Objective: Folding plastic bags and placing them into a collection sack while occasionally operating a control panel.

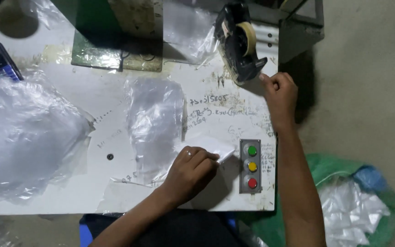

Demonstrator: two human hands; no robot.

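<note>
My left hand (192, 173) rests on the white table (110, 123), fingers curled and pressing down a small folded clear plastic packet (216, 147). My right hand (280, 93) is at the table's right edge, fingers pinched at the cutter end of a black tape dispenser (238, 43) with a roll of tan tape. I cannot see a strip of tape between the fingers. An empty clear plastic bag (155, 116) lies flat in the middle of the table, just left of the packet.
A large pile of clear plastic bags (26, 137) covers the left of the table. A grey panel with green, yellow and red buttons (251, 166) sits near the front right corner. A green sack of white packets (357, 206) stands on the floor at right. A green machine base (115, 36) is at the back.
</note>
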